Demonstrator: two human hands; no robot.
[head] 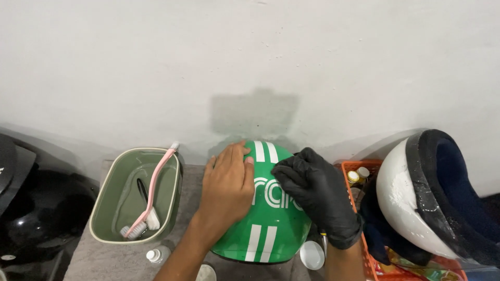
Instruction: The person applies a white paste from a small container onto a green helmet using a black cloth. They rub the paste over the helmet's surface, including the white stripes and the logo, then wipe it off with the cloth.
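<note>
A green helmet (pixel 268 208) is being steadied on the table (pixel 99 257) by a bare left hand (pixel 226 190), its grip released and lying flat on the shell. The gloved right hand (pixel 315 195) is being pressed, fingers curled, against the crown's right side. A basin (pixel 112 208) holding a pink brush (pixel 151 200) is sitting left; an orange basket (pixel 364 244) right.

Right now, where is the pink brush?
In the head view, the pink brush leans inside the green basin at left, just left of the bare left hand on the green helmet.
</note>
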